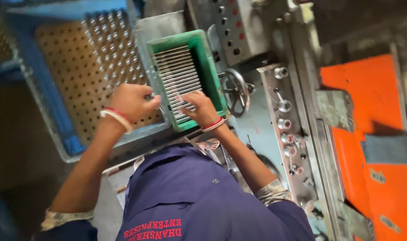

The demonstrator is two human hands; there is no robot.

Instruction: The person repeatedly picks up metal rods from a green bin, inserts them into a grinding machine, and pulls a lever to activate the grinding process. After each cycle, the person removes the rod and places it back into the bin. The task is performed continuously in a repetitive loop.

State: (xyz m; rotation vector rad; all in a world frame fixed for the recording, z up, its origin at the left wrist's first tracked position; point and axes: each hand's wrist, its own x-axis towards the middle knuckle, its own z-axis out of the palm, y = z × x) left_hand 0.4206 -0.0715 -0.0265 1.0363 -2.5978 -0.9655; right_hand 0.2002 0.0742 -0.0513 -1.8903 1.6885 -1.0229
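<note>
A green plastic tray point(211, 67) holds a row of thin metal rods point(176, 71) laid side by side. My right hand point(198, 109) rests on the near end of that row, with the fingers bent down onto the rods. To its left, my left hand point(133, 101) is closed in a fist on a few metal rods point(151, 96), at the edge between the green tray and a blue crate point(56, 120). Inside the crate lies a brown perforated board point(74, 71), and several rods point(112, 38) stand upright in the holes at its far right.
A grey machine with a small handwheel point(234, 91), knobs and buttons point(284, 107) stands right of the tray. An orange panel point(368, 134) lies at the far right. My blue shirt point(190, 192) fills the bottom.
</note>
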